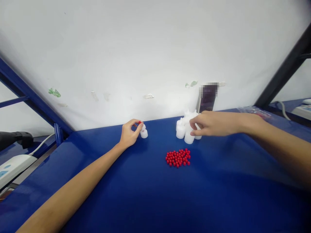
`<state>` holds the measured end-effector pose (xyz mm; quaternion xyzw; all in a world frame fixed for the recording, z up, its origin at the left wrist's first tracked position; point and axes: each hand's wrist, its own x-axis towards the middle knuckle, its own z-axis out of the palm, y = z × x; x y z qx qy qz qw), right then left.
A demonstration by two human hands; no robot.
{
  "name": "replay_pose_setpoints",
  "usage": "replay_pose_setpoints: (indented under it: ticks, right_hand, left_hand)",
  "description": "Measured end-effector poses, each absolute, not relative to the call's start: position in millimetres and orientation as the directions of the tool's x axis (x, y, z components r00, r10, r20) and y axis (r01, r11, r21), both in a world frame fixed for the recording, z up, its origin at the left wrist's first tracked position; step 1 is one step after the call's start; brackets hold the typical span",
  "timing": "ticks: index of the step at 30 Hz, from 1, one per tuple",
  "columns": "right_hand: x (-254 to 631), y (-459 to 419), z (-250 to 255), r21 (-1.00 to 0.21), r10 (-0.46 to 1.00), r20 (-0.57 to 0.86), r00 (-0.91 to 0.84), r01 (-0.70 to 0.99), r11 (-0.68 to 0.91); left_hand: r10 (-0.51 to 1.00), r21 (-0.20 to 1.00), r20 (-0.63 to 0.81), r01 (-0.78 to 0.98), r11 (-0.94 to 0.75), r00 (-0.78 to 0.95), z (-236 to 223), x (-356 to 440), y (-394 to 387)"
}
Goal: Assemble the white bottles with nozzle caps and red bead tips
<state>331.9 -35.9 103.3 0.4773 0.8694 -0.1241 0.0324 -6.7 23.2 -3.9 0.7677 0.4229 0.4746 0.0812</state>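
At the table's back edge, left of centre, my left hand [129, 134] pinches near the top of a small white plastic bottle [144, 133]. A red cap [139, 122] shows at its thumb and fingertip; whether it sits on the bottle is hard to make out. To the right, my right hand [210, 123] reaches into a cluster of white dropper bottles [180, 131]. Its thumb and forefinger curl round one white bottle [189, 136], partly covering it and those behind. Between the hands, nearer to me, lies a patch of small red caps [178, 158].
The blue table [150, 194] meets a white wall [145, 58] at its back. A dark phone-like slab [208, 98] leans there behind the bottles. Blue frame posts stand at left and right. A clear plastic bag [257, 112] lies back right; a white power strip [16, 168] is at left.
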Motion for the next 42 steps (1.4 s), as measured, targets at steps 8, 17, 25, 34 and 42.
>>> replay_pose_setpoints:
  ticks: [8,17,25,34,42]
  right_hand:
    - [329,-32,96,-0.171,0.798,-0.191,-0.571,0.82,0.545]
    - [334,-29,93,-0.098,0.778,-0.136,-0.613,0.79,0.606]
    - [328,-31,93,0.009,0.78,-0.03,-0.625,0.78,0.626]
    - [330,-27,91,-0.028,0.747,-0.027,-0.664,0.748,0.663]
    - [320,-37,104,-0.106,0.737,0.086,-0.67,0.73,0.675]
  left_hand:
    - [0.726,0.479,0.626,0.594,-0.646,0.285,-4,-4,23]
    - [0.461,0.277,0.868,0.59,-0.758,0.186,3,1,12]
    - [0.39,0.33,0.488,0.248,-0.911,0.781,6,52,-31]
    - [0.483,0.471,0.328,0.302,-0.829,0.812,5,53,-32]
    - [0.516,0.508,0.304,0.322,-0.799,0.801,4,56,-32]
